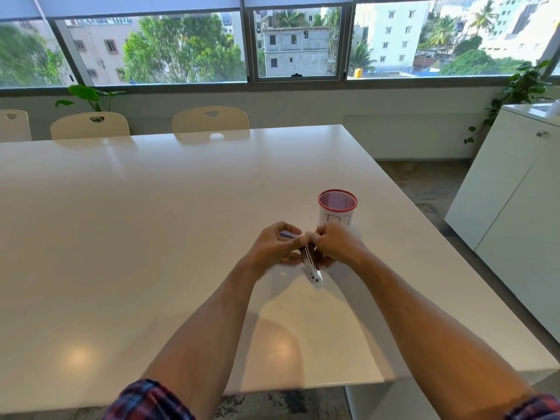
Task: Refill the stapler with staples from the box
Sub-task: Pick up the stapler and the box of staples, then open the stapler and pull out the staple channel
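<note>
Just in front of the red cup (337, 207), both hands hold the stapler (312, 263), its long side pointing toward the person.

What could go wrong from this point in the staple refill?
Both hands work close together over the stapler, so a thin staple strip could slip from the right hand and scatter on the white table, where it would be hard to spot. The left hand also holds the small box, so it may tip. Fingers sit near the open stapler, so a pinch is possible. The mesh cup stands just behind the hands and could get knocked.
</note>
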The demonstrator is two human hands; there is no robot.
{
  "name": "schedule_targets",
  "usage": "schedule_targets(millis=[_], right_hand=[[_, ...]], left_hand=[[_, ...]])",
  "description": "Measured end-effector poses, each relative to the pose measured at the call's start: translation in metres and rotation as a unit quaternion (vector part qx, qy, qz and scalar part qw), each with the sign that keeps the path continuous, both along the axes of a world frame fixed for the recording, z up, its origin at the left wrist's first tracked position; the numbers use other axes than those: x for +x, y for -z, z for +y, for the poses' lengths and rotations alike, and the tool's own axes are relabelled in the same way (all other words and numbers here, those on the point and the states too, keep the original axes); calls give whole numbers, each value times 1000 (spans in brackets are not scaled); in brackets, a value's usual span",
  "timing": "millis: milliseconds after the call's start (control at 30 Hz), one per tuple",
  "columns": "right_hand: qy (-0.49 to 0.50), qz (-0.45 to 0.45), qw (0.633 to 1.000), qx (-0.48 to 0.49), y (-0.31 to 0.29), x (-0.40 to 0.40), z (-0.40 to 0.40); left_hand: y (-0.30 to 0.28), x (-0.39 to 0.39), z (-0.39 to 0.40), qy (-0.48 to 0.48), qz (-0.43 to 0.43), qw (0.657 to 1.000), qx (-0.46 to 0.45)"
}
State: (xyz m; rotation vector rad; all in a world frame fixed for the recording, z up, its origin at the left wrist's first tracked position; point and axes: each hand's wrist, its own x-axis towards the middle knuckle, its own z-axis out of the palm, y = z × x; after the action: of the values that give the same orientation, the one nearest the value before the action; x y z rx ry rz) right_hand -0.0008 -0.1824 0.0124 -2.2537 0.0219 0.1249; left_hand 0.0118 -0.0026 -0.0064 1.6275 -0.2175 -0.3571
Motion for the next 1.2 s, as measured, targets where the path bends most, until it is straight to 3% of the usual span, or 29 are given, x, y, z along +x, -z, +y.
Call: schedule_targets(millis=[200, 267, 367, 667, 867, 1200], right_hand=[[-109, -35, 992, 59, 6, -11, -12], [-126, -90, 988, 28, 12, -15, -15], [-119, -165, 979, -34, 22, -17, -15], [-154, -234, 954, -107, 39, -20, -10], [-140, -268, 948, -101, 38, -16, -2], [-155, -281, 941, -111, 37, -12, 2]], left_hand=[[-5, -1, 10, 17, -21, 998, -52], [-3, -3, 14, 27, -24, 998, -52], [-1, -5, 16, 40, -52, 998, -12], [11, -9, 16, 25, -125, 984, 127], [16, -8, 21, 14, -94, 994, 52], [20, -2, 21, 0, -80, 996, 30]])
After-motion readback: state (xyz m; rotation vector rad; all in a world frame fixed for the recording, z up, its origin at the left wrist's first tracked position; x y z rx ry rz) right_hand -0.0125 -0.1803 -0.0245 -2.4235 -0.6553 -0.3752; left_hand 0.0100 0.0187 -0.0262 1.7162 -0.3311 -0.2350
